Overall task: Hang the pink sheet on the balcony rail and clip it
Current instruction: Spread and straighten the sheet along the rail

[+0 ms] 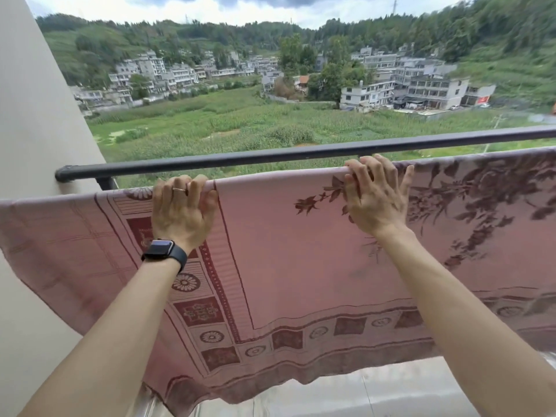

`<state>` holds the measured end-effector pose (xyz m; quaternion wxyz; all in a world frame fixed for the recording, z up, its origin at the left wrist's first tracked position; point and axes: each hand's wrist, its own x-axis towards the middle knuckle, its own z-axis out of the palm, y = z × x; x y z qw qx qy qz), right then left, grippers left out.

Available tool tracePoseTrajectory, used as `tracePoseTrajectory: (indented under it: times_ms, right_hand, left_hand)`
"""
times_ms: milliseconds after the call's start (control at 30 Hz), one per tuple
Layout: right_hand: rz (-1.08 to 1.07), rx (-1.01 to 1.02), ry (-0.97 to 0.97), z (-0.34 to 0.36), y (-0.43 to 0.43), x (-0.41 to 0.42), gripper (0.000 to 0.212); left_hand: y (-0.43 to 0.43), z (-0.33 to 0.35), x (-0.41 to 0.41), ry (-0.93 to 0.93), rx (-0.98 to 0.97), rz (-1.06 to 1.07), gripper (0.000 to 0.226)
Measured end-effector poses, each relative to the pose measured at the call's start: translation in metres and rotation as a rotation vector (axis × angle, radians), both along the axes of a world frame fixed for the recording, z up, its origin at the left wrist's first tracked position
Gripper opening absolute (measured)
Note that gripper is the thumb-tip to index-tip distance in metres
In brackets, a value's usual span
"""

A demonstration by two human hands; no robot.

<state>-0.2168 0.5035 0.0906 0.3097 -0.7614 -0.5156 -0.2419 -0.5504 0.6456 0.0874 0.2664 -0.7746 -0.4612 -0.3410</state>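
Pink sheet (285,251): faded pink cloth, dark red print. A border of squares and round flower medallions runs down the left part and along the lower hem, with leafy floral sprays to the right. It is spread wide and flat, its top edge a straight line just near of and below the dark balcony rail (270,156), and the rest hangs down toward the camera. Cannot tell if the top edge lies over anything or is only held up.

Left hand (183,212): arm stretched forward, back of hand up, grip curled over the sheet's top edge by the left border stripe. Ring (179,190) on one finger, black watch (162,248) on the wrist.

Right hand (376,200): arm stretched forward, grip hooked over the same edge further right, by the floral print, thumb spread out to the right.

Hands well apart. Beige wall (36,115) on the left.
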Motion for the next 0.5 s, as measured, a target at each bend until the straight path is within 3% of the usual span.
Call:
tracePoseTrajectory:
  times_ms: [133,200,333,500]
  right_hand:
    - [0.139,-0.079,0.037,0.000,-0.010,0.005,0.049]
    - [0.218,-0.105,0.029,0.000,-0.024,0.015,0.056]
    - [0.275,-0.052,0.030,-0.025,-0.074,0.044,0.059]
    - [0.084,-0.103,0.149,-0.068,-0.139,0.116,0.057]
  left_hand:
    - [-0.021,0.000,0.024,-0.174,-0.078,0.086,0.041]
    - [-0.045,-0.002,0.051,-0.255,-0.114,0.064,0.051]
    - [-0.105,-0.015,0.142,-0.098,-0.123,-0.205,0.069]
    - [-0.157,-0.025,0.276,0.092,-0.102,-0.449,0.073]
